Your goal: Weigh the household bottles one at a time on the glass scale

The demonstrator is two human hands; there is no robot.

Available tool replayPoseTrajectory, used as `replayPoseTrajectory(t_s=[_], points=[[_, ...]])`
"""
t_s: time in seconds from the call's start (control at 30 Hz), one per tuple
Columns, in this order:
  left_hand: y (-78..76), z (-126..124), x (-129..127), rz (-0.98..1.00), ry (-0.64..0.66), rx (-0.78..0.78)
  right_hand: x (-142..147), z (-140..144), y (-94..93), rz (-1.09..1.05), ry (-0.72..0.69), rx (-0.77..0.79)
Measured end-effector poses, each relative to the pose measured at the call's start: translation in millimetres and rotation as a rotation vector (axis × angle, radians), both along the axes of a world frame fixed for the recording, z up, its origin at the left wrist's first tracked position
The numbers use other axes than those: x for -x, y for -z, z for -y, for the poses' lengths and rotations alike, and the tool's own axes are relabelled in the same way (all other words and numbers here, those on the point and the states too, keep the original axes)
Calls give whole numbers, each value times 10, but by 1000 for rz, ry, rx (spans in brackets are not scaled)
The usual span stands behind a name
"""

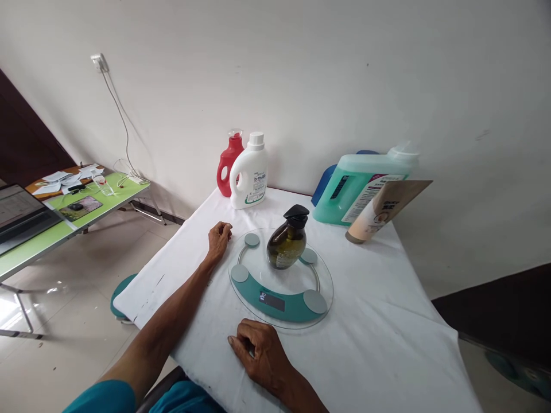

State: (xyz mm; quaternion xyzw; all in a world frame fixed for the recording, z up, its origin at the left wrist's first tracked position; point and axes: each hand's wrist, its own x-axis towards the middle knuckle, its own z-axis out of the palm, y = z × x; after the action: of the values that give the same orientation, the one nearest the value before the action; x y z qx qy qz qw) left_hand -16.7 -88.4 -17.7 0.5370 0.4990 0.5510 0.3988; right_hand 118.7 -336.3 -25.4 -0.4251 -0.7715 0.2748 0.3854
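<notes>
A round glass bathroom scale (253, 298) with a teal band and grey foot pads lies on the white-covered table. On its glass stands a dark olive pump bottle (284, 245) with a black pump head. My left hand (219, 239) rests on the cloth just left of the scale, its fingers curled in and nothing seen in them. Close to the scale's front edge lies my right hand (262, 354), loosely closed, with no object showing in its grip. Neither hand touches the bottle. The scale's small display (272, 300) is too small to read.
Red (231, 155) and white (253, 175) jugs stand at the back left. At the back right are a green liquid jug (340, 198), a blue container (322, 184) partly behind it, and a beige tube (374, 215). A green side table (90, 212) holds a laptop (26, 215).
</notes>
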Motion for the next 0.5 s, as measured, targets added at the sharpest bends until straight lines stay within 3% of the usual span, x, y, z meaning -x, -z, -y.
replayPoseTrajectory(t_s=[0.5], points=[[-29,4,-8,-42,0,25,-1,7,-18,-26,-1,-7]])
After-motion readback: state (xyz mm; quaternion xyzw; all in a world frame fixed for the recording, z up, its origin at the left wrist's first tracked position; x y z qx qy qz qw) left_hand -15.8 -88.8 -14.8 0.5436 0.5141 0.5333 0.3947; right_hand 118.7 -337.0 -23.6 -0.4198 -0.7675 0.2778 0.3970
